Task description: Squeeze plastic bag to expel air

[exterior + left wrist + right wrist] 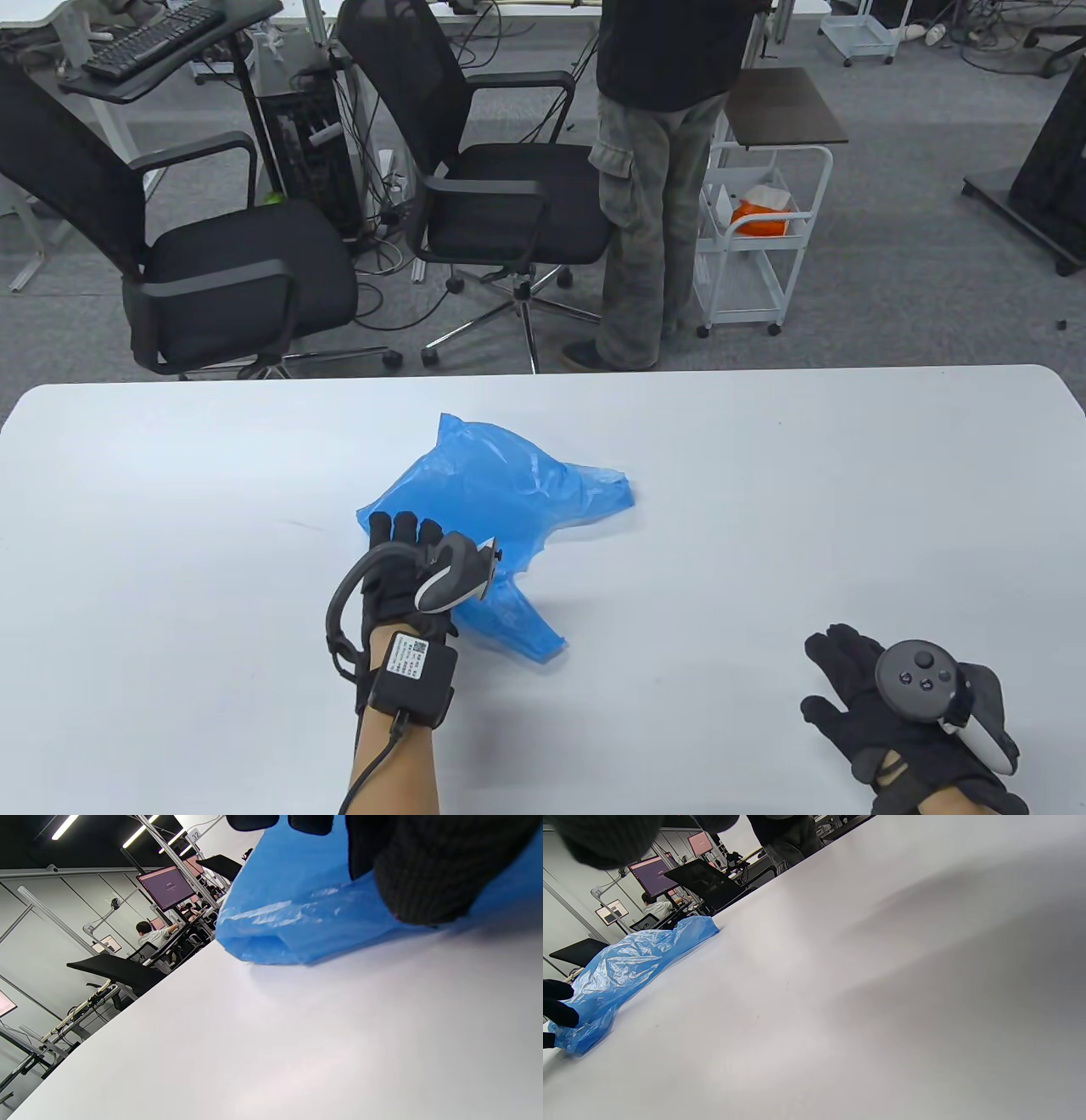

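A crumpled blue plastic bag (509, 492) lies on the white table (806, 509), partly puffed, with a tail reaching toward the near edge. My left hand (405, 543) lies over the bag's near left part and grips it. In the left wrist view my thumb (424, 878) presses the blue film (305, 908) close to the tabletop. My right hand (848, 679) rests on the table at the near right, fingers spread, empty and well apart from the bag. The right wrist view shows the bag (628, 967) at far left with my left hand's fingers (558, 1007) on it.
Beyond the table's far edge stand two black office chairs (237, 272), a person (653, 170) and a white trolley (755, 246).
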A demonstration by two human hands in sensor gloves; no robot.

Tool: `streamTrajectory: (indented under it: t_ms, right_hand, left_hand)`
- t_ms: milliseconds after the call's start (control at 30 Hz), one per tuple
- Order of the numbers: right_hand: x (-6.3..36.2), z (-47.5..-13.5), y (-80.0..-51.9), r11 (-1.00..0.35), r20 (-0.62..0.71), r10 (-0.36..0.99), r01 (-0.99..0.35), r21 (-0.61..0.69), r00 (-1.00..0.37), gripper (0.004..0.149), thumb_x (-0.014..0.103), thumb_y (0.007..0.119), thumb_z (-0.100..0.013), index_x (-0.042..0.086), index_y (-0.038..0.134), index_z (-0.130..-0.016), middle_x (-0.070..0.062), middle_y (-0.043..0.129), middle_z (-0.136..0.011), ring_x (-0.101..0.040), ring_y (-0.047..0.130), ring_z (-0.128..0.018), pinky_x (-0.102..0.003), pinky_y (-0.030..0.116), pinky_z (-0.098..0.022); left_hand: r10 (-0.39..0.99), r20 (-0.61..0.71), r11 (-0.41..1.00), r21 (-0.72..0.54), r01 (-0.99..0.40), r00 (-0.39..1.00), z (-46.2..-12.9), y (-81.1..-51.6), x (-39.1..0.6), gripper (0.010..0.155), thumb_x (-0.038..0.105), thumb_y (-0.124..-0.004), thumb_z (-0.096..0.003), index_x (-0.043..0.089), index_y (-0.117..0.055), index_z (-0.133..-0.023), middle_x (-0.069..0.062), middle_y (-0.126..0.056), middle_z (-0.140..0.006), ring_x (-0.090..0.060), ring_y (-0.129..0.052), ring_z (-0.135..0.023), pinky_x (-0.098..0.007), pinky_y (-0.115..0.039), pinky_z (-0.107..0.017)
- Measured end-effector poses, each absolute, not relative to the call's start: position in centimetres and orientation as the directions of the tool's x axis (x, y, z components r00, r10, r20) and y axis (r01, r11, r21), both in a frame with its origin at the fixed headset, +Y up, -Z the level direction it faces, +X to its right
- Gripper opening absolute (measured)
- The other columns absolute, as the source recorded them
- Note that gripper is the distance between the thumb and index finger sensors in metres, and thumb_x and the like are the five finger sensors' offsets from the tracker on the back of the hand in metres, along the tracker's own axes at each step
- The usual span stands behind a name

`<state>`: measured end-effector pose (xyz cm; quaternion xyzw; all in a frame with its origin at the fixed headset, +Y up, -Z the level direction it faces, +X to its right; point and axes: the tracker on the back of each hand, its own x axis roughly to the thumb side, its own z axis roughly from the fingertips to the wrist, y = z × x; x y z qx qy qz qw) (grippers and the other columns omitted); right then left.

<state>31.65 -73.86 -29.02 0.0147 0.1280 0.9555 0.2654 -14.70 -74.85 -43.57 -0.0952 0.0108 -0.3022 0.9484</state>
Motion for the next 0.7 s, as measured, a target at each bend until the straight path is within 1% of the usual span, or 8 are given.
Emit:
streamTrajectory:
  t_ms: [33, 200, 333, 433, 533, 567, 633, 700]
  right_hand:
    - [31.7, -29.1, -73.8, -0.824, -0.044, 0.516, -0.509, 0.250, -0.856, 0.072, 0.059, 0.067, -0.039, 0.047, 0.030, -0.100, 0.005, 0.014, -0.115, -0.029, 0.017, -0.110, -0.058, 0.020, -0.079]
    - [31.8, -29.1, -73.8, -0.818, -0.047, 0.526, -0.520, 0.245, -0.849, 0.072, 0.059, 0.067, -0.039, 0.047, 0.030, -0.100, 0.005, 0.015, -0.115, -0.029, 0.018, -0.110, -0.058, 0.020, -0.079]
    - [31.8, -29.2, -73.7, -0.813, -0.043, 0.535, -0.528, 0.245, -0.844, 0.072, 0.059, 0.067, -0.039, 0.047, 0.030, -0.100, 0.005, 0.015, -0.115, -0.029, 0.018, -0.110, -0.058, 0.020, -0.079]
    - [31.9, -29.2, -73.7, -0.803, -0.043, 0.550, -0.542, 0.247, -0.834, 0.072, 0.059, 0.067, -0.039, 0.047, 0.030, -0.100, 0.005, 0.015, -0.115, -0.029, 0.018, -0.110, -0.058, 0.020, -0.079]
    - [32.3, -29.1, -73.6, -0.791, -0.046, 0.571, -0.564, 0.236, -0.820, 0.072, 0.059, 0.067, -0.039, 0.047, 0.030, -0.100, 0.005, 0.015, -0.115, -0.030, 0.018, -0.110, -0.058, 0.020, -0.079]
    - [32.4, -29.1, -73.5, -0.787, -0.047, 0.577, -0.571, 0.232, -0.815, 0.072, 0.059, 0.067, -0.039, 0.047, 0.030, -0.100, 0.005, 0.015, -0.115, -0.030, 0.018, -0.110, -0.058, 0.020, -0.079]
    - [32.6, -29.0, -73.4, -0.776, -0.049, 0.595, -0.589, 0.225, -0.802, 0.072, 0.059, 0.067, -0.039, 0.046, 0.030, -0.100, 0.005, 0.015, -0.115, -0.030, 0.018, -0.110, -0.058, 0.021, -0.079]
    - [32.8, -28.9, -73.3, -0.766, -0.049, 0.611, -0.605, 0.218, -0.790, 0.072, 0.059, 0.067, -0.039, 0.046, 0.030, -0.100, 0.005, 0.015, -0.115, -0.030, 0.018, -0.110, -0.058, 0.021, -0.079]
  left_hand:
    - [-0.580, 0.031, 0.800, -0.165, 0.576, 0.814, -43.6, -75.0, -14.5, 0.037, 0.048, -0.085, -0.0322, 0.053, -0.080, -0.068, 0.018, -0.039, -0.106, -0.022, -0.037, -0.110, -0.057, -0.029, -0.081]
    - [-0.521, 0.031, 0.840, -0.158, 0.519, 0.853, -43.6, -73.7, -14.0, 0.037, 0.047, -0.085, -0.0324, 0.044, -0.084, -0.069, 0.019, -0.041, -0.106, -0.021, -0.036, -0.111, -0.059, -0.027, -0.081]
    - [-0.384, -0.039, 0.922, -0.064, 0.382, 0.922, -43.4, -69.6, -13.5, 0.038, 0.047, -0.085, -0.0335, 0.038, -0.084, -0.071, 0.016, -0.042, -0.106, -0.022, -0.036, -0.111, -0.059, -0.027, -0.081]
    - [-0.265, -0.096, 0.962, 0.042, 0.270, 0.959, -42.9, -65.1, -12.5, 0.039, 0.047, -0.085, -0.0333, 0.035, -0.086, -0.070, 0.014, -0.045, -0.106, -0.023, -0.038, -0.110, -0.060, -0.028, -0.081]
    - [-0.134, -0.084, 0.981, 0.127, 0.144, 0.987, -41.2, -61.4, -10.3, 0.039, 0.047, -0.086, -0.0329, 0.033, -0.088, -0.070, 0.013, -0.048, -0.105, -0.025, -0.041, -0.110, -0.061, -0.029, -0.080]
    - [-0.133, -0.068, 0.977, 0.158, 0.142, 0.989, -40.6, -60.8, -9.4, 0.039, 0.046, -0.087, -0.0323, 0.033, -0.089, -0.068, 0.012, -0.051, -0.105, -0.025, -0.043, -0.110, -0.062, -0.029, -0.079]
    - [-0.218, -0.021, 0.954, 0.208, 0.218, 0.976, -38.6, -60.1, -6.7, 0.039, 0.047, -0.086, -0.0325, 0.033, -0.089, -0.069, 0.012, -0.051, -0.105, -0.025, -0.044, -0.109, -0.062, -0.030, -0.079]
    - [-0.282, 0.025, 0.932, 0.246, 0.267, 0.959, -36.8, -60.5, -4.4, 0.039, 0.048, -0.086, -0.0321, 0.034, -0.089, -0.068, 0.013, -0.052, -0.105, -0.025, -0.045, -0.109, -0.062, -0.031, -0.079]
